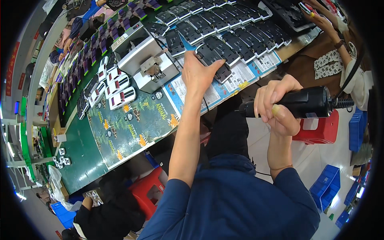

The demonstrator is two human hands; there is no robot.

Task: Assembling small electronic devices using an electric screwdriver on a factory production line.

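1. Car [210,52], dark side up, lies on the worktop [84,158] to the right of the silver machine [148,82], beneath a worker's left hand [199,76].

2. Left grip: thumb and fingers stand apart over the car, touching it; whether they clamp down on it cannot be told.

3. Right hand [282,104], well to the right of the machine and off the worktop's near edge, is wrapped firmly around a black tool [312,102]. The tool's nose points toward the machine's side, and a coiled cord [343,103] runs from its rear.

4. More cars [244,40], also dark side up, line up in rows to the right of the machine, the nearest over a blue printed sheet [274,59].

5. White cars [122,98] cluster just left of the machine; purple-and-black pieces [82,60] form a long line farther left.

6. Animal-print sheet [138,120] covers the worktop on the machine's near side.

7. Far right of the machine, a co-worker's hand [320,20] is raised; nearer, a red stool [330,130] and a blue bin [326,186] stand on the floor.
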